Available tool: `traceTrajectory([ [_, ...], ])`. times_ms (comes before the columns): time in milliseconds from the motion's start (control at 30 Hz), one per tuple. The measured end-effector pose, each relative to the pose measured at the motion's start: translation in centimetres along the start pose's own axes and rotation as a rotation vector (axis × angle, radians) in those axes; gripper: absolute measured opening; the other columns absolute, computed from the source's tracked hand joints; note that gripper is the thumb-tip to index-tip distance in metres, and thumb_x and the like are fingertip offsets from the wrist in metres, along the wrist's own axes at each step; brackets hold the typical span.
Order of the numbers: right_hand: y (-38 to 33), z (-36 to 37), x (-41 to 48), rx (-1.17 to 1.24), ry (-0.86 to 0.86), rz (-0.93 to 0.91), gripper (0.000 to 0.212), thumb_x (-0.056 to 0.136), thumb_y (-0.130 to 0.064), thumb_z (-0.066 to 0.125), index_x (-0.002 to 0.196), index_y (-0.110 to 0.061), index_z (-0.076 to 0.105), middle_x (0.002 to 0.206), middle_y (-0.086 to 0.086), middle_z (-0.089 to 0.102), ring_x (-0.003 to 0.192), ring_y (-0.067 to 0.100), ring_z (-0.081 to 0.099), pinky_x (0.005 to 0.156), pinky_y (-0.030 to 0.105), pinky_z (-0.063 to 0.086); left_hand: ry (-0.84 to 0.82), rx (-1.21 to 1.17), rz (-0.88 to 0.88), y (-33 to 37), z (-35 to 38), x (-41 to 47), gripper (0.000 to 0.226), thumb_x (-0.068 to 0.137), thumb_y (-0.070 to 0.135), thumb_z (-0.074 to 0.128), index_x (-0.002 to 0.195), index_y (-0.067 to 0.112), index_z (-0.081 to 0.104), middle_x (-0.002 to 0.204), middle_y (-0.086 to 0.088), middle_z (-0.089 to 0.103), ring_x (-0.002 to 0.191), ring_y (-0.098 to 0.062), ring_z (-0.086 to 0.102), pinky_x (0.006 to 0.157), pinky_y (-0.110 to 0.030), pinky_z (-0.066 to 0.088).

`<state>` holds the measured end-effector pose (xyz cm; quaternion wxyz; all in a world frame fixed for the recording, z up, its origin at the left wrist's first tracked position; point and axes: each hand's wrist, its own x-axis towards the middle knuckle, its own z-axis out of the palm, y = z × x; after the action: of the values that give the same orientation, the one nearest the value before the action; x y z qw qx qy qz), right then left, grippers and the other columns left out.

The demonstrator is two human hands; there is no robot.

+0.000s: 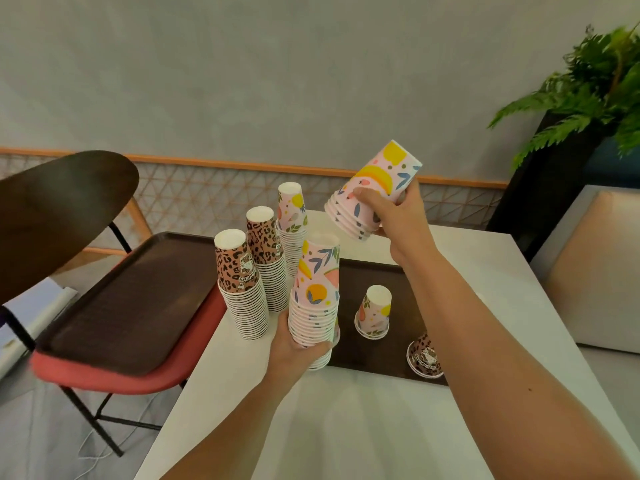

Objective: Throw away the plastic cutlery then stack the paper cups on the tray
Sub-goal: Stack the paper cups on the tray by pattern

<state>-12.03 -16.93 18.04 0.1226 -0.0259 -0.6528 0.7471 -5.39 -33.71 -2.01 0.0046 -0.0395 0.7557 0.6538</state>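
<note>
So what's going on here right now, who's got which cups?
A person is gathering paper cups, all upside down. The left hand grips a tall fruit-print stack at the left edge of the tray on the white table. The right hand holds a short fruit-print stack raised and tilted. A small fruit-print cup and a leopard-print cup sit on the tray; three other stacks stand beside it. No cutlery shows.

No legible text; small lettering on the leopard-print cups too blurred for reading.
</note>
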Motion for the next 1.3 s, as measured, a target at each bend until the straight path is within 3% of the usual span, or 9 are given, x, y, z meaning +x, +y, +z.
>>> traceTrajectory([
  [100, 0.7, -1.8, 1.0, -0.013, 0.066, 0.007, 0.052, 0.073, -0.014, 0.078, 0.116, -0.020, 0.048, 0.110, 0.004, 0.067, 0.098, 0.018, 0.067, 0.084, 0.042, 0.056, 0.017, -0.006, -0.016, 0.0, 0.1, -0.2, 0.098, 0.039, 0.041, 0.083, 0.125, 0.033, 0.035, 0.115, 0.017, 0.057, 0.105, -0.002, 0.057, 0.084, -0.022, 0.048],
  [233, 3.8, -4.1, 1.7, -0.207, 0.168, -0.004, 0.059, 0.070, -0.021, 0.080, 0.119, -0.022, 0.046, 0.115, 0.000, 0.063, 0.100, 0.014, 0.063, 0.088, 0.037, 0.054, 0.028, -0.015, -0.028, 0.0, 0.1, -0.2, 0.096, 0.039, 0.041, 0.082, 0.123, 0.036, 0.036, 0.115, 0.018, 0.057, 0.107, -0.001, 0.056, 0.085, -0.024, 0.048],
  [367, 7.9, -5.2, 0.8, -0.453, 0.201, -0.023, 0.064, 0.072, -0.024, 0.079, 0.124, -0.014, 0.043, 0.113, 0.002, 0.060, 0.095, 0.013, 0.057, 0.077, 0.026, 0.046, 0.042, -0.027, -0.030, 0.3, 0.0, -0.1, 0.097, 0.038, 0.042, 0.081, 0.123, 0.032, 0.037, 0.116, 0.014, 0.058, 0.107, -0.004, 0.056, 0.087, -0.026, 0.047],
  [533, 13.2, -5.7, 0.0, -0.598, 0.183, -0.009, 0.072, 0.068, -0.027, 0.081, 0.127, -0.014, 0.041, 0.116, 0.006, 0.060, 0.104, 0.023, 0.060, 0.087, 0.034, 0.049, 0.028, -0.020, -0.014, 0.8, -0.5, -0.3, 0.098, 0.041, 0.041, 0.082, 0.127, 0.031, 0.036, 0.121, 0.009, 0.057, 0.111, -0.006, 0.056, 0.088, -0.025, 0.049],
  [633, 15.2, -6.0, -0.3, -0.633, 0.142, 0.029, 0.076, 0.069, -0.024, 0.081, 0.131, -0.015, 0.038, 0.122, 0.007, 0.058, 0.112, 0.025, 0.056, 0.093, 0.038, 0.049, 0.033, -0.018, -0.013, 0.8, -1.0, -0.3, 0.099, 0.043, 0.041, 0.083, 0.130, 0.028, 0.037, 0.124, 0.006, 0.058, 0.114, -0.012, 0.057, 0.094, -0.034, 0.050],
  [900, 17.1, -6.3, -0.7, -0.634, 0.068, 0.151, 0.077, 0.074, -0.022, 0.078, 0.135, -0.012, 0.032, 0.128, 0.010, 0.054, 0.119, 0.028, 0.053, 0.096, 0.039, 0.045, 0.024, -0.031, -0.059, 0.9, -1.4, -0.7, 0.100, 0.043, 0.041, 0.084, 0.131, 0.033, 0.037, 0.124, 0.009, 0.058, 0.115, -0.010, 0.056, 0.098, -0.039, 0.049],
  [1067, 16.8, -6.3, -0.5, -0.630, 0.038, 0.171, 0.086, 0.075, -0.030, 0.077, 0.143, -0.022, 0.025, 0.137, 0.014, 0.048, 0.127, 0.032, 0.046, 0.102, 0.045, 0.040, 0.003, -0.037, -0.061, 0.7, -1.2, -0.6, 0.095, 0.045, 0.037, 0.085, 0.128, 0.030, 0.039, 0.122, 0.007, 0.059, 0.113, -0.011, 0.058, 0.098, -0.043, 0.049],
  [1167, 15.0, -5.4, -0.3, -0.599, 0.039, 0.109, 0.075, 0.081, -0.033, 0.071, 0.142, -0.021, 0.030, 0.141, 0.013, 0.042, 0.131, 0.027, 0.041, 0.103, 0.039, 0.038, -0.005, -0.056, -0.058, 0.8, -1.1, -0.6, 0.095, 0.044, 0.037, 0.085, 0.127, 0.032, 0.039, 0.122, 0.006, 0.059, 0.114, -0.012, 0.058, 0.097, -0.039, 0.050],
  [1300, 11.1, -3.2, -0.1, -0.535, 0.027, -0.094, 0.043, 0.089, -0.033, 0.061, 0.125, -0.012, 0.052, 0.127, 0.006, 0.054, 0.120, 0.018, 0.049, 0.093, 0.026, 0.040, -0.017, -0.065, -0.049, 1.2, -0.7, -0.6, 0.099, 0.041, 0.039, 0.083, 0.129, 0.032, 0.037, 0.124, 0.007, 0.058, 0.114, -0.010, 0.056, 0.096, -0.034, 0.048],
])
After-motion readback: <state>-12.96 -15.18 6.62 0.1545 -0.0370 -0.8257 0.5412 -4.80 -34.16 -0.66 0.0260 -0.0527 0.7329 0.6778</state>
